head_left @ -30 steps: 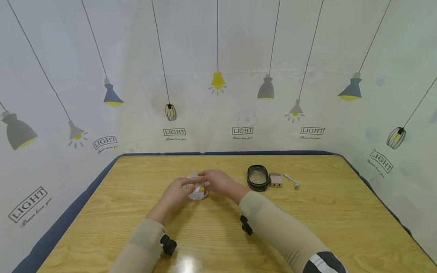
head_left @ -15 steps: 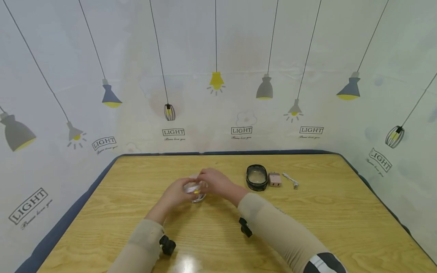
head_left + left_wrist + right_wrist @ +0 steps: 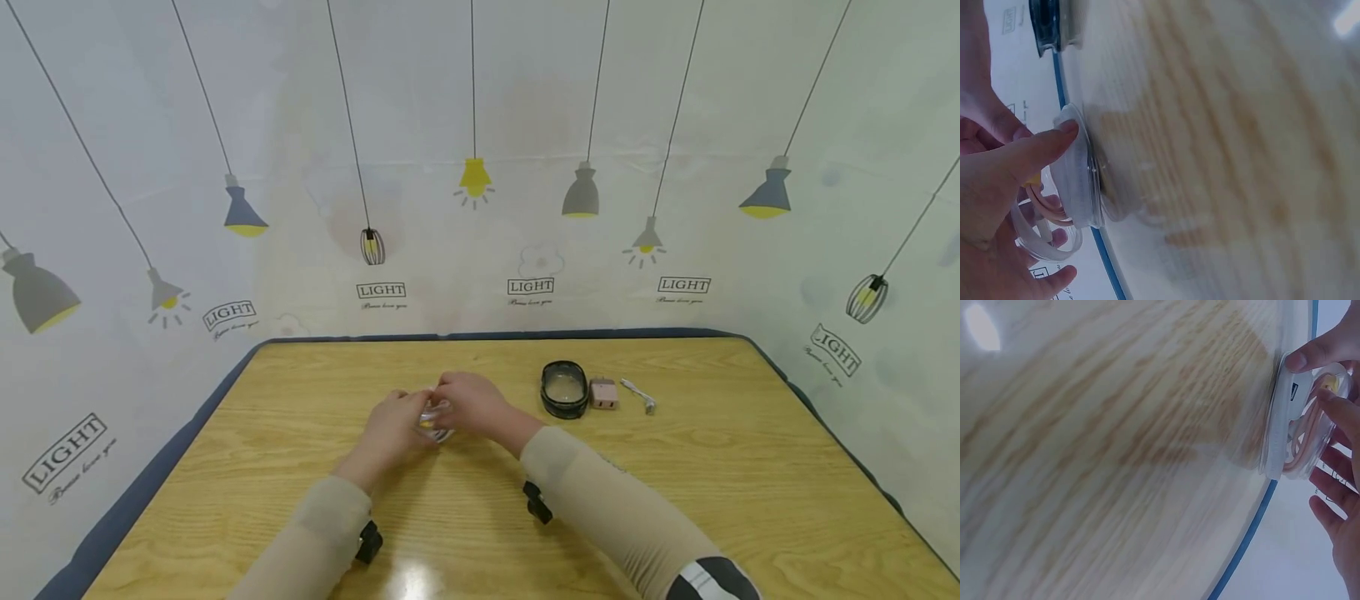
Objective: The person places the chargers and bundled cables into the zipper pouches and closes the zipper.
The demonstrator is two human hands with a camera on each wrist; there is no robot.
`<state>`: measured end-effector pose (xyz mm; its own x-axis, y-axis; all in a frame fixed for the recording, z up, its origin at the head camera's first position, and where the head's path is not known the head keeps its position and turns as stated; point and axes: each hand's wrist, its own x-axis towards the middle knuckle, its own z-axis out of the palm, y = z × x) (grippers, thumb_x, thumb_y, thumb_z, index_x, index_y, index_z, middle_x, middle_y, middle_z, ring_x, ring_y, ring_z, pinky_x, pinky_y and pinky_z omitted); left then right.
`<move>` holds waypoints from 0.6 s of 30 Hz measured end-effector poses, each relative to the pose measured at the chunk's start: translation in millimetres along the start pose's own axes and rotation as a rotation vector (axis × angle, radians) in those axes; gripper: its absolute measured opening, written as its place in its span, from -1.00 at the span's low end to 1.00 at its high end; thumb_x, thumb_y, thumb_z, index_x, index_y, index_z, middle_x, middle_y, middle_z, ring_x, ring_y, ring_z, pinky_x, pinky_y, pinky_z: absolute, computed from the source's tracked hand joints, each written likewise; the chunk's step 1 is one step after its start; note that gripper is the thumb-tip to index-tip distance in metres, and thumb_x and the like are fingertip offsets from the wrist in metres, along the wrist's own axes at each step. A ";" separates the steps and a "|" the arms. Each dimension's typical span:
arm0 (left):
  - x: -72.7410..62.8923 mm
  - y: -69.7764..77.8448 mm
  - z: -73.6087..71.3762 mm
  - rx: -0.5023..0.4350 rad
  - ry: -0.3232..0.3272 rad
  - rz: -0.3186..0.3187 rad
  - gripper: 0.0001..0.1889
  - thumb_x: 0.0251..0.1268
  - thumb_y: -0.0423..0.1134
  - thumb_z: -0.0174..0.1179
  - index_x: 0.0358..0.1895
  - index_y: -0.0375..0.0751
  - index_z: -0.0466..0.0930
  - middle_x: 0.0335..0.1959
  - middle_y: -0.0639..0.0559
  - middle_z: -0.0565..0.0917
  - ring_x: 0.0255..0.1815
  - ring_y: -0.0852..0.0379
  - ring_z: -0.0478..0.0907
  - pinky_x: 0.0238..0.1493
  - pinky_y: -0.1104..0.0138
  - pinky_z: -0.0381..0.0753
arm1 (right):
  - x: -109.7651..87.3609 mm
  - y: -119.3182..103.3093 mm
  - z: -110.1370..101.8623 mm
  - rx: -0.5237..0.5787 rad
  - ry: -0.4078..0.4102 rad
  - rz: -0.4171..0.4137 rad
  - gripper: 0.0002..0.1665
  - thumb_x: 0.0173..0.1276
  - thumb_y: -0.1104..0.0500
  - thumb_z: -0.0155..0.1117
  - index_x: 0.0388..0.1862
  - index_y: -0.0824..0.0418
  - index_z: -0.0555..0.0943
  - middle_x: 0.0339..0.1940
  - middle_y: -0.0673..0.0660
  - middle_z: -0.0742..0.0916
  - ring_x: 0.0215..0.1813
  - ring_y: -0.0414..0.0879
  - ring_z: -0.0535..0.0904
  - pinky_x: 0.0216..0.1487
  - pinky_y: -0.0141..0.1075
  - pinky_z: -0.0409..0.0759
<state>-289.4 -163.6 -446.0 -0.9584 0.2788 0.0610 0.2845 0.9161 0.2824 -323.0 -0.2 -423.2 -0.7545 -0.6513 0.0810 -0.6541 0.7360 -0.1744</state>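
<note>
A small clear plastic case [image 3: 435, 423], mostly hidden by the hands in the head view, sits on the table. In the right wrist view a coiled pinkish cable [image 3: 1310, 434] with a yellow piece shows inside it, beside a white USB plug [image 3: 1295, 392]. My left hand [image 3: 392, 429] grips the case from the left, its thumb pressed on the whitish base [image 3: 1075, 178]. From the other side my right hand [image 3: 474, 404] holds the case, thumb at the yellow end. A clear rounded rim [image 3: 1047, 253] tilts away from the base in the left wrist view.
Right of the hands stands a black-sided case with a see-through top [image 3: 564, 392]. Beside it are a pink two-port charger [image 3: 603, 393] and a short white cable [image 3: 639, 397]. A lamp-print cloth [image 3: 450, 250] hangs behind the wooden table [image 3: 675, 500].
My left hand has shifted slightly right and closed in round the case, covering more of it. My right hand has stayed nearly in place. The things at the right have not moved.
</note>
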 end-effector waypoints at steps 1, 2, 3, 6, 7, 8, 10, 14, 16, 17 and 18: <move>-0.6 1.1 0.2 0.020 0.006 0.011 -0.19 -0.07 -0.03 0.55 0.31 -0.16 0.43 0.15 -0.02 0.60 0.25 -0.17 0.37 0.19 -0.02 0.42 | -0.2 0.0 0.2 -0.007 0.001 -0.004 -0.63 0.23 -0.14 0.42 -0.07 0.01 0.74 -0.18 -0.08 0.64 -0.19 -0.19 0.55 -0.11 -0.32 0.54; -1.3 1.8 0.6 0.037 0.012 0.019 -0.19 -0.05 -0.03 0.54 0.32 -0.17 0.43 0.15 -0.03 0.60 0.24 -0.16 0.38 0.19 -0.01 0.42 | -0.4 0.1 0.3 -0.017 0.002 -0.013 -0.62 0.23 -0.15 0.42 -0.06 0.00 0.74 -0.18 -0.08 0.65 -0.18 -0.19 0.55 -0.11 -0.33 0.54; -2.3 2.5 0.7 0.043 0.015 0.024 -0.19 -0.03 -0.03 0.53 0.33 -0.17 0.42 0.16 -0.04 0.60 0.24 -0.15 0.38 0.18 -0.02 0.43 | -0.8 0.2 0.4 -0.024 0.004 -0.023 -0.61 0.24 -0.15 0.41 -0.04 0.00 0.74 -0.17 -0.08 0.65 -0.17 -0.19 0.56 -0.10 -0.33 0.54; -4.8 3.4 1.5 0.029 0.022 0.031 -0.20 0.00 -0.06 0.52 0.35 -0.17 0.40 0.18 -0.06 0.58 0.24 -0.15 0.39 0.19 -0.02 0.42 | -1.8 1.2 0.8 -0.053 -0.001 -0.061 -0.63 0.27 -0.12 0.39 -0.03 0.01 0.74 -0.15 -0.07 0.67 -0.12 -0.18 0.57 -0.07 -0.32 0.54; -5.8 3.7 1.4 0.029 0.026 0.038 -0.19 0.00 -0.07 0.52 0.36 -0.18 0.40 0.19 -0.08 0.58 0.24 -0.15 0.40 0.19 -0.02 0.42 | -2.1 1.7 0.9 -0.061 -0.003 -0.074 -0.65 0.28 -0.11 0.38 -0.03 0.01 0.74 -0.14 -0.06 0.68 -0.11 -0.17 0.57 -0.05 -0.32 0.55; -6.3 4.1 1.1 0.032 0.029 0.047 -0.20 0.00 -0.09 0.52 0.36 -0.19 0.40 0.19 -0.09 0.57 0.24 -0.16 0.40 0.20 -0.02 0.41 | -2.5 2.2 0.8 -0.066 -0.004 -0.089 -0.67 0.29 -0.08 0.38 -0.04 0.01 0.75 -0.14 -0.06 0.68 -0.10 -0.17 0.57 -0.04 -0.32 0.54; -7.3 5.0 0.2 0.038 0.033 0.065 -0.20 0.01 -0.11 0.52 0.36 -0.20 0.40 0.22 -0.10 0.56 0.24 -0.17 0.41 0.22 -0.02 0.40 | -3.1 3.2 0.5 -0.075 -0.002 -0.116 -0.72 0.30 -0.04 0.38 -0.06 0.01 0.76 -0.15 -0.05 0.69 -0.09 -0.17 0.57 -0.02 -0.32 0.54; -7.4 5.9 -1.3 0.052 0.027 0.091 -0.21 0.02 -0.14 0.51 0.37 -0.23 0.40 0.29 -0.12 0.50 0.28 -0.19 0.39 0.27 -0.01 0.36 | -4.0 4.8 -0.1 -0.083 0.018 -0.157 -0.77 0.30 0.00 0.39 -0.11 0.02 0.77 -0.19 -0.06 0.70 -0.12 -0.17 0.58 -0.03 -0.33 0.54; -7.1 5.8 -1.4 0.059 0.028 0.103 -0.24 0.03 -0.15 0.50 0.35 -0.24 0.42 0.30 -0.12 0.48 0.29 -0.20 0.38 0.29 0.00 0.34 | -4.2 4.4 -0.7 -0.096 0.027 -0.167 -0.76 0.31 -0.02 0.37 -0.11 0.02 0.78 -0.21 -0.06 0.70 -0.15 -0.17 0.58 -0.06 -0.32 0.55; -6.9 5.7 -1.6 0.057 0.028 0.106 -0.27 0.05 -0.16 0.49 0.33 -0.24 0.44 0.31 -0.12 0.48 0.29 -0.20 0.37 0.30 0.00 0.33 | -4.3 3.9 -1.1 -0.104 0.029 -0.170 -0.75 0.33 -0.02 0.36 -0.11 0.03 0.78 -0.23 -0.06 0.70 -0.17 -0.17 0.58 -0.07 -0.32 0.55; -6.8 5.7 -1.9 0.061 0.029 0.108 -0.29 0.06 -0.17 0.49 0.32 -0.23 0.46 0.31 -0.12 0.48 0.30 -0.20 0.36 0.30 0.01 0.32 | -4.3 3.2 -1.3 -0.114 0.029 -0.172 -0.74 0.34 -0.03 0.34 -0.10 0.04 0.77 -0.23 -0.06 0.70 -0.18 -0.17 0.59 -0.08 -0.31 0.56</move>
<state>-281.2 -160.8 -443.0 -0.9220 0.3695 0.1155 0.3864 0.8971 0.2143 -322.0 5.2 -422.8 -0.6317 -0.7645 0.1284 -0.7738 0.6320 -0.0435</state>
